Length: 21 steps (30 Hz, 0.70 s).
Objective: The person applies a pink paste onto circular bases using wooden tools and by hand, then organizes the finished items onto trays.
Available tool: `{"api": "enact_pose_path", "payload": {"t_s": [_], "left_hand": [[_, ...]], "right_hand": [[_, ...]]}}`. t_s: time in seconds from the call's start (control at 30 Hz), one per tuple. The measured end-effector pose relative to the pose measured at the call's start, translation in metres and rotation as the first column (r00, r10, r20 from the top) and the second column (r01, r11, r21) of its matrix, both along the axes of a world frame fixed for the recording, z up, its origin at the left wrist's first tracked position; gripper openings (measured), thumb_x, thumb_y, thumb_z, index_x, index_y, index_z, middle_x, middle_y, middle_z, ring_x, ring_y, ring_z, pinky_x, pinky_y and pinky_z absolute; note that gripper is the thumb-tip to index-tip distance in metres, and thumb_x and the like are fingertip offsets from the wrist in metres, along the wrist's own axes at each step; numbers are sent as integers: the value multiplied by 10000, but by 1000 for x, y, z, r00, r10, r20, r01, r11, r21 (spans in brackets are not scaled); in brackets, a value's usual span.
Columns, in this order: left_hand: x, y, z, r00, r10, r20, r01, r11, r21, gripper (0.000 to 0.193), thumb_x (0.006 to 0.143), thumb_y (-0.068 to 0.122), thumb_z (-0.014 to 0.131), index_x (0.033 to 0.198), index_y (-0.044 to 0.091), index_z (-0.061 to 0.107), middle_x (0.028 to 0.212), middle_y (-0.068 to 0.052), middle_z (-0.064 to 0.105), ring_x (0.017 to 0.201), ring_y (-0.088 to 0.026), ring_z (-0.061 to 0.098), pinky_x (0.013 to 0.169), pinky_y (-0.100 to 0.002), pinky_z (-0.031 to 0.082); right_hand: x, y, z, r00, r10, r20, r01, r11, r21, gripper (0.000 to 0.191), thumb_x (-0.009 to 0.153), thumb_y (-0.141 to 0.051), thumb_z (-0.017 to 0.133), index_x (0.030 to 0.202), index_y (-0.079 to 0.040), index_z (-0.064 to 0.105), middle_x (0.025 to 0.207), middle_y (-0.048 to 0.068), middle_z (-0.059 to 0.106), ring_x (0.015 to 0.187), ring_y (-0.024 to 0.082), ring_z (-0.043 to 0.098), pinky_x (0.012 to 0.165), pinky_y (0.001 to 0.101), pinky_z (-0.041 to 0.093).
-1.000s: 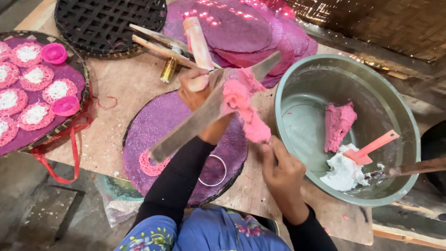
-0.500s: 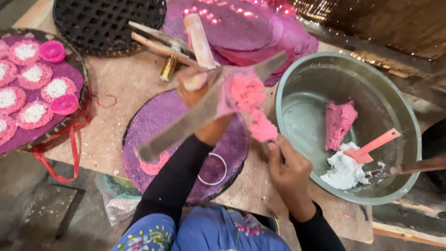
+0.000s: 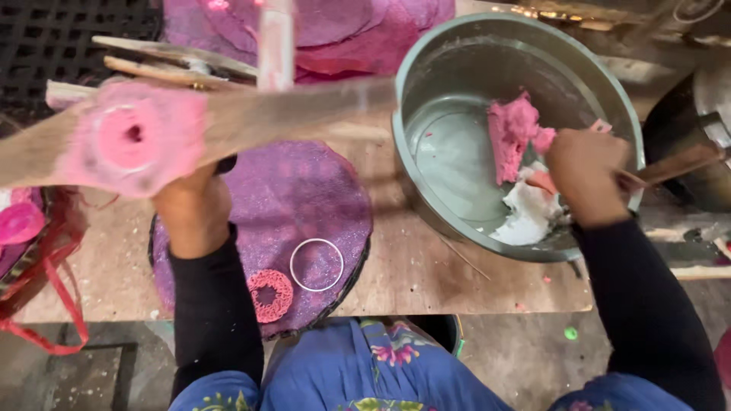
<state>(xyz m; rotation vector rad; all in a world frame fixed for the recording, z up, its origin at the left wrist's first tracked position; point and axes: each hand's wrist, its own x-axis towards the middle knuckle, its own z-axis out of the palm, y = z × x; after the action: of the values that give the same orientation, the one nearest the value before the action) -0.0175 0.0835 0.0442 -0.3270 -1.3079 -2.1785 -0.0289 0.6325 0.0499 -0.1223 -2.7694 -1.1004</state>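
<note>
My left hand [image 3: 190,205] grips a long flat blade [image 3: 304,114] and holds it level above the table. A flattened pink dough round [image 3: 129,138] with a hole in its middle lies on the blade's left part. My right hand [image 3: 582,179] is inside the large metal basin [image 3: 426,68], fingers curled over a pink scraper [image 3: 541,183], just above a white dough lump [image 3: 525,209]. A pink dough lump [image 3: 512,133] sits beside it in the basin. Below the blade lies a round purple mat [image 3: 304,198].
A metal ring [image 3: 317,264] and a pink lacy ring [image 3: 270,295] lie on the mat. Purple cloths [image 3: 343,30] pile at the back, next to wooden sticks [image 3: 167,53] and a black lattice tray [image 3: 46,38]. A brown stick [image 3: 678,164] and a dark pot [image 3: 700,129] are on the right.
The pink dough went from a lump on the blade to a flat round with a hole. My right hand left the blade and reached into the basin. The view shifted right.
</note>
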Motion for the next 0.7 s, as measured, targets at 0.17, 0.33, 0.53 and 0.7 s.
{"api": "enact_pose_path", "payload": {"t_s": [0.17, 0.33, 0.53, 0.7], "left_hand": [[3, 9, 27, 852, -483, -200, 520, 823, 228, 354, 890, 83, 817, 1187, 82, 624, 1188, -83, 596, 1079, -190, 589, 981, -305, 504], [-8, 24, 26, 636, -710, -303, 771, 567, 289, 334, 752, 74, 864, 966, 141, 616, 1155, -80, 554, 1096, -212, 577, 1030, -348, 504], [-24, 75, 41, 280, -749, -601, 942, 334, 23, 250, 717, 136, 838, 943, 165, 736, 1069, -19, 535, 945, -100, 550, 861, -200, 451], [-20, 70, 17, 511, -733, -449, 845, 524, 107, 425, 791, 292, 816, 1154, 86, 733, 1117, -100, 614, 974, -178, 609, 848, -297, 509]], "right_hand": [[-52, -5, -64, 974, -150, 172, 180, 968, -174, 176, 904, -191, 686, 995, -179, 836, 987, 118, 799, 913, 310, 777, 673, 418, 552], [-22, -72, -11, 951, 252, -177, -296, 909, -292, 262, 920, -240, 687, 1085, -43, 737, 913, 163, 733, 754, 331, 710, 604, 427, 532], [104, -265, 34, 679, 615, -400, -265, -303, -916, 398, 949, -241, 518, 1269, -43, 649, 948, 173, 637, 757, 272, 635, 689, 414, 508], [139, -322, 38, 590, 612, -527, -412, -333, -848, 582, 953, -455, 508, 1327, -14, 572, 1024, 152, 616, 784, 227, 604, 673, 368, 494]]}}
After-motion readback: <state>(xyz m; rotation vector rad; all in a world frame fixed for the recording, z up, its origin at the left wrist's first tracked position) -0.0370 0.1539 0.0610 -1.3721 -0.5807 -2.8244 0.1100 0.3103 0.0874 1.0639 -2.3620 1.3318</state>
